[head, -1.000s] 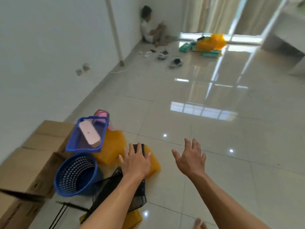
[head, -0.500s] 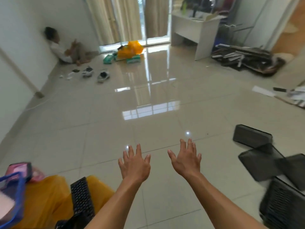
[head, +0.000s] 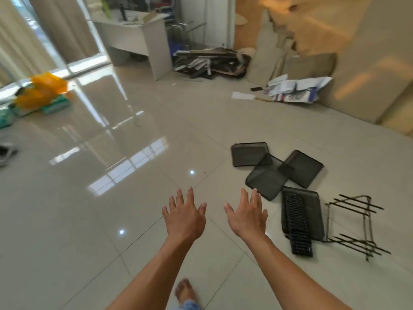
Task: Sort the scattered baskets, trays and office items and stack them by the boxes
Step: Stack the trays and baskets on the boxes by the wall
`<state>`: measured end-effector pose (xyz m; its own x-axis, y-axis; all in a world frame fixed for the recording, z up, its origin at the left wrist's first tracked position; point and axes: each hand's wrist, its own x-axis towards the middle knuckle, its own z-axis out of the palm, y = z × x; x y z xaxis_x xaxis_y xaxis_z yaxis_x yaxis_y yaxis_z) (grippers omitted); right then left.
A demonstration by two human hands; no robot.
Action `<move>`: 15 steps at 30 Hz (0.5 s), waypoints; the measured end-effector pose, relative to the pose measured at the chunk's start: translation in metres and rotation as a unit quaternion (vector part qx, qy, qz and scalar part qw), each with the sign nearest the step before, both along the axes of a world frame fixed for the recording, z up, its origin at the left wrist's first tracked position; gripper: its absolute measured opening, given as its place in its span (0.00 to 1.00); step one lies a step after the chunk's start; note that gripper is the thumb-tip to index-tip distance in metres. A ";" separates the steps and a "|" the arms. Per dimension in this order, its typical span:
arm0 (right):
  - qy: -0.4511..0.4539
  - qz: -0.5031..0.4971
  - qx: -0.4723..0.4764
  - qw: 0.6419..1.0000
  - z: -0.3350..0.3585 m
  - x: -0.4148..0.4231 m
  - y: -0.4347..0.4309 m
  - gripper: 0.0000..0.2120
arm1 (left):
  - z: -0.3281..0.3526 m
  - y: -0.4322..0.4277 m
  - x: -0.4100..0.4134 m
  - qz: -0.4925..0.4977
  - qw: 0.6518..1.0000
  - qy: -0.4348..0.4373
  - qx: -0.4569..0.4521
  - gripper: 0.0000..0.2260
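Head view: the left hand (head: 184, 218) and right hand (head: 247, 217) hover with fingers spread, grasping nothing, above glossy beige floor tiles (head: 89, 220). To the right lie three overlapping flat rectangular black mesh trays (head: 266, 180). A fourth mesh tray (head: 316, 211) carries a black keyboard (head: 298, 224), beside a thin wire rack (head: 357, 227).

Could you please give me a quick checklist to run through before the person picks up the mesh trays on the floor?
1. Left hand free: ok, open and holding nothing.
2. Right hand free: ok, open and holding nothing.
3. Loose trays squared up: not ok, three mesh trays lie overlapped at different angles.
4. Fourth tray empty: not ok, a keyboard lies in it, overhanging its near edge.
5. Wire rack upright: cannot tell.
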<state>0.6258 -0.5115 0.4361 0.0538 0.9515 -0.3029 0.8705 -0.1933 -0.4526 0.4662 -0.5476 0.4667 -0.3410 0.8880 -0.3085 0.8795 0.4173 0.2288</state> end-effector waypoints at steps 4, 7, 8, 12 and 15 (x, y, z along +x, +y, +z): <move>-0.011 -0.093 -0.004 0.996 -0.004 0.031 0.026 0.37 | -0.005 0.052 0.021 -0.085 0.996 -0.011 0.006 0.31; -0.021 -0.155 0.001 0.988 -0.003 0.047 0.040 0.37 | -0.004 0.087 0.030 -0.146 0.989 -0.013 0.007 0.30; -0.022 -0.175 0.001 0.984 -0.003 0.050 0.045 0.38 | -0.003 0.098 0.033 -0.166 0.986 -0.013 0.006 0.30; -0.016 -0.253 0.003 0.967 -0.001 0.055 0.060 0.38 | -0.002 0.139 0.041 -0.244 0.970 -0.007 0.004 0.30; -0.014 -0.298 0.008 0.954 -0.002 0.059 0.064 0.38 | -0.007 0.164 0.052 -0.299 0.954 -0.001 -0.010 0.31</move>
